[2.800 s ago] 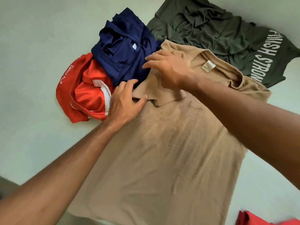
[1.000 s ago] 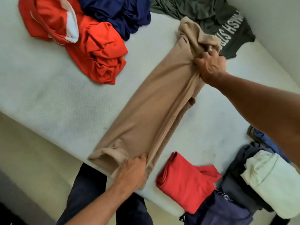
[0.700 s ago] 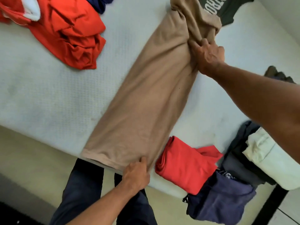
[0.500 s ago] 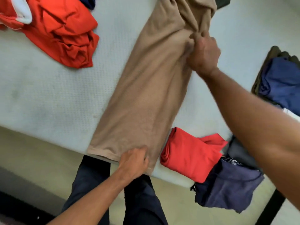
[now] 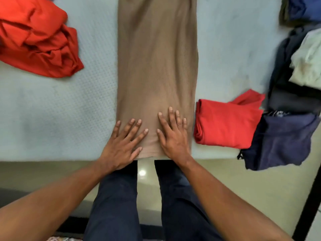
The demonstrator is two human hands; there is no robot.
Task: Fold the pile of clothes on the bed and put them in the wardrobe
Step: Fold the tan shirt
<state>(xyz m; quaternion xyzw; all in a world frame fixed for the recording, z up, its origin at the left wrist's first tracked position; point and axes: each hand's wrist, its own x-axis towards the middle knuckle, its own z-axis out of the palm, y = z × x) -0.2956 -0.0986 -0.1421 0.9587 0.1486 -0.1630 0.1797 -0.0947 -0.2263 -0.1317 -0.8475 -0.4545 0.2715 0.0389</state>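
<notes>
- The person's legs in dark trousers [image 5: 114, 206] stand right against the near edge of the bed [image 5: 52, 119], with glossy floor [image 5: 217, 180] on either side of them.
- The left hand [image 5: 121, 146] and right hand [image 5: 173, 138] lie flat, side by side, on the near hem of the tan shirt [image 5: 157, 58]. The fingers are straight and slightly spread, gripping nothing.
- The tan shirt lies as a long narrow strip, folded lengthwise. It runs from the bed edge straight away and out of the top of the view.
- Just right of the strip sits a folded red garment [image 5: 227, 124], nearly touching the shirt's right edge.
- Beyond that to the right, a navy garment [image 5: 279, 141] hangs over the bed edge. Behind it lies a dark garment [image 5: 288, 98] with a pale green garment [image 5: 309, 61] on top.
- To the left of the strip is a broad stretch of bare mattress.
- Farther left and back, a crumpled orange-red garment [image 5: 38, 44] lies well apart from the shirt.
- At the far right corner is a blue garment [image 5: 305, 7], with bare mattress between it and the strip.
</notes>
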